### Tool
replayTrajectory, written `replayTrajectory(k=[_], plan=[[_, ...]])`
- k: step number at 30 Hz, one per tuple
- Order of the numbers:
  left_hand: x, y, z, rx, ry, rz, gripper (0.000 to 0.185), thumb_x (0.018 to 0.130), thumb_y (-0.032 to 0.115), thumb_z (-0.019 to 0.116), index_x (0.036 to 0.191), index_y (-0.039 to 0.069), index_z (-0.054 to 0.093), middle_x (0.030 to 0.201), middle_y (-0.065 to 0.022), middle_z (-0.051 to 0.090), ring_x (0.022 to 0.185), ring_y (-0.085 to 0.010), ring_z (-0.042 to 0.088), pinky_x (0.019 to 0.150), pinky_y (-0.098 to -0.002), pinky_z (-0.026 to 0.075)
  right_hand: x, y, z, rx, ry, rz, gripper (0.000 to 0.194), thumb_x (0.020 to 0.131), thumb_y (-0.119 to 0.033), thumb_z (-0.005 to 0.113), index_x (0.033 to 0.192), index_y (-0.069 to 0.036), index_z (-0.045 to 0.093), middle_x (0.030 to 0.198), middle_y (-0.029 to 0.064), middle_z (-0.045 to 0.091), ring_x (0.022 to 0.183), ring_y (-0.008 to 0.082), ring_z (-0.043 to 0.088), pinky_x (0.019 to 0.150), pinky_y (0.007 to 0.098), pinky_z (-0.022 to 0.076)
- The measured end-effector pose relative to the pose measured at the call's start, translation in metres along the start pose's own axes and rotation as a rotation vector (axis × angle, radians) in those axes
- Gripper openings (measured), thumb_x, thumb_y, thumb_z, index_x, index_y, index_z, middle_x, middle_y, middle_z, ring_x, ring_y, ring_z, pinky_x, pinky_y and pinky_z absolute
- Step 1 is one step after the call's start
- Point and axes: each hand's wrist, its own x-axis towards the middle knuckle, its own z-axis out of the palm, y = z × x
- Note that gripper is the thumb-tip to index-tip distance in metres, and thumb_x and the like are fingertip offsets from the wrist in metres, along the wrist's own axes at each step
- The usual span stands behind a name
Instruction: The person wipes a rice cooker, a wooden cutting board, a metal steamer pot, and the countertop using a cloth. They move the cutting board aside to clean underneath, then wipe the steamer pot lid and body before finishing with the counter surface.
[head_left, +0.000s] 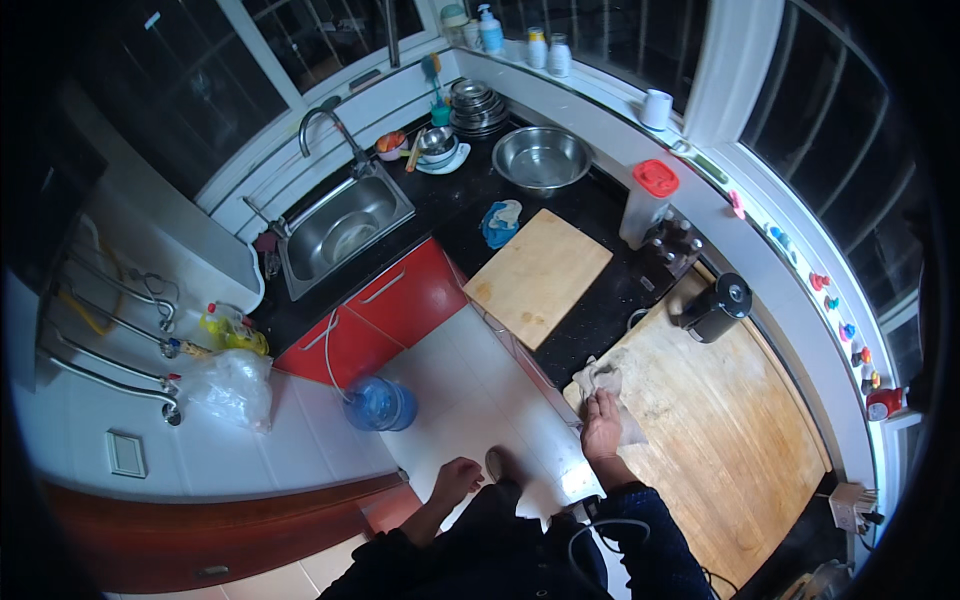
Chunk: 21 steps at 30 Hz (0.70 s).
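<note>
My right hand (602, 427) lies flat on a pale cloth (602, 377) at the left edge of a large wooden board (720, 420), its fingers stretched towards the counter. Part of the cloth shows beneath and beside the palm. My left hand (460, 480) hangs over the floor in front of my body, fingers curled, and I see nothing in it. A smaller wooden cutting board (538, 277) rests on the black counter beyond the cloth. A black-lidded dark jug (716, 309) stands on the far part of the large board.
A steel basin (541, 159), a blue and white cloth (501, 223) and a red-lidded plastic container (649, 202) stand or lie on the counter. The steel sink (349, 229) is at left. A blue water jug (381, 403) stands on the floor beside red cabinets (375, 304).
</note>
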Motion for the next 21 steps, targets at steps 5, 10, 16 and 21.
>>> replayTrajectory(k=[5, 10, 16, 21], plan=[[0.028, 0.007, -0.082, -0.110, 0.111, 0.016, 0.022, 0.103, 0.019, 0.066, 0.111, -0.001, 0.068, 0.090, -0.0131, 0.076, 0.072, -0.0173, 0.073, 0.065, -0.0296, 0.060, 0.060, -0.042, 0.013, 0.462, -0.117, -0.094, 0.022, 0.094, -0.001, 0.057, 0.106, 0.000, 0.076, 0.106, 0.0209, 0.077, 0.098, 0.0433, 0.073, 0.090, 0.0456, 0.0589], [0.057, 0.028, -0.126, -0.236, 0.154, -0.057, 0.022, 0.101, 0.017, 0.065, 0.110, -0.003, 0.067, 0.089, -0.0135, 0.075, 0.071, -0.0178, 0.072, 0.064, -0.0297, 0.060, 0.169, -0.063, 0.018, 0.514, 0.122, 0.171, 0.024, 0.096, -0.001, 0.058, 0.116, 0.002, 0.073, 0.103, 0.0232, 0.075, 0.093, 0.0393, 0.073, 0.085, 0.0407, 0.0582], [0.107, 0.062, -0.132, -0.299, 0.109, -0.039, 0.022, 0.102, 0.017, 0.066, 0.110, -0.004, 0.067, 0.090, -0.0143, 0.075, 0.071, -0.0176, 0.071, 0.064, -0.0297, 0.060, 0.216, -0.084, 0.087, -0.144, 0.002, 0.003, 0.033, 0.092, -0.011, 0.060, 0.123, -0.002, 0.069, 0.131, 0.0221, 0.063, 0.115, 0.0463, 0.059, 0.097, 0.0518, 0.0523], [0.164, 0.112, -0.134, -0.338, 0.062, -0.038, 0.023, 0.102, 0.019, 0.066, 0.110, -0.003, 0.067, 0.091, -0.0135, 0.075, 0.071, -0.0174, 0.071, 0.065, -0.0300, 0.060, 0.188, -0.122, 0.092, -0.050, -0.228, -0.197, 0.032, 0.090, -0.007, 0.058, 0.119, -0.004, 0.071, 0.135, 0.0178, 0.062, 0.120, 0.0436, 0.059, 0.100, 0.0469, 0.0528]])
